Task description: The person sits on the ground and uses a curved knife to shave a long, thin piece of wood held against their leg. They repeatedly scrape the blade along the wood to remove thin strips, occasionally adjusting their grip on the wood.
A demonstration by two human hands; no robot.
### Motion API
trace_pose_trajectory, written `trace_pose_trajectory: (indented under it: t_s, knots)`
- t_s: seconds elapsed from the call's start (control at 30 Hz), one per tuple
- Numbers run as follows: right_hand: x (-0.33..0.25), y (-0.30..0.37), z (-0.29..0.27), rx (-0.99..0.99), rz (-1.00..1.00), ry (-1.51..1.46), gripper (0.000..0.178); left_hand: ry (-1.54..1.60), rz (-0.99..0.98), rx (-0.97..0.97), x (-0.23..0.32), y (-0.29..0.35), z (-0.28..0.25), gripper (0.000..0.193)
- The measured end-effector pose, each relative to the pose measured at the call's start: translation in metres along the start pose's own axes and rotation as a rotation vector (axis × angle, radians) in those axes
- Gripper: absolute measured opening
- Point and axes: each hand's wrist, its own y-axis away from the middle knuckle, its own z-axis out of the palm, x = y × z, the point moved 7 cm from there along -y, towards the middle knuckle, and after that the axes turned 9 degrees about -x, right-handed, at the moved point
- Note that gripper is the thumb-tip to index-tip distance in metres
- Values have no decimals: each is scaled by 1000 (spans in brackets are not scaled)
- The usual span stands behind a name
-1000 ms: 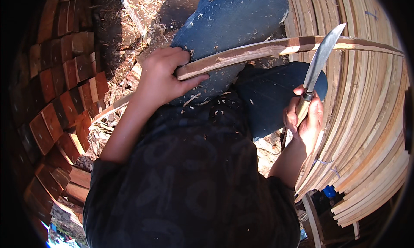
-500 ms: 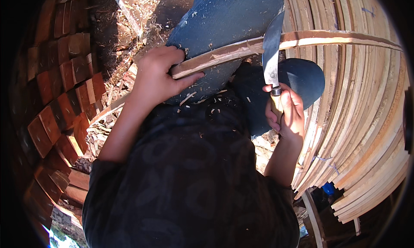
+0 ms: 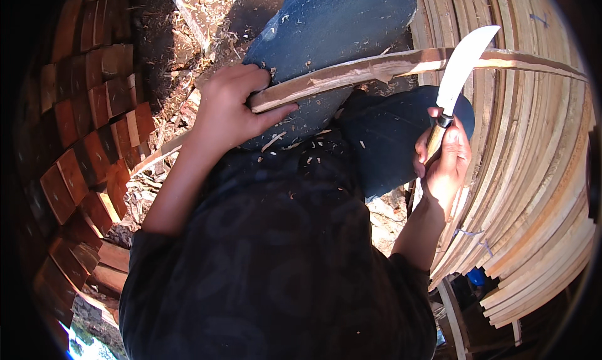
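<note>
A long wooden strip [image 3: 351,73] lies across my raised thigh and reaches far to the right, with its upper edge roughly cut. My left hand [image 3: 233,103] is closed round it, fingers over the top and thumb stretched along the underside; the strip comes out again behind my left forearm. In my right hand [image 3: 446,153] is a knife [image 3: 463,72] with a broad curved blade and a wooden handle. Its blade points up and crosses in front of the strip, right of my leg; I cannot tell whether it touches the wood.
A big stack of long pale wooden strips [image 3: 501,191] fills the right side. Stacked reddish-brown wood pieces [image 3: 94,153] rise on the left. Wood shavings and chips [image 3: 179,103] cover the ground and specks lie on my jeans [image 3: 332,25]. Something blue [image 3: 476,276] shows below the stack.
My right hand has moved the knife rightward along the strip, and the blade now leans right and catches bright light. A small sliver sticks out below the strip. My left hand stays put.
</note>
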Motion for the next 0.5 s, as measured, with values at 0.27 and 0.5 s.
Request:
trace_pose_trajectory:
  t_s: [0.27, 0.5]
  knots:
    - [7, 3, 0, -40, 40, 50, 32, -14, -21, -34, -1, -2, 3, 36]
    - [-3, 12, -32, 64, -71, -25, 42, 35, 5, -38, -2, -5, 0, 39]
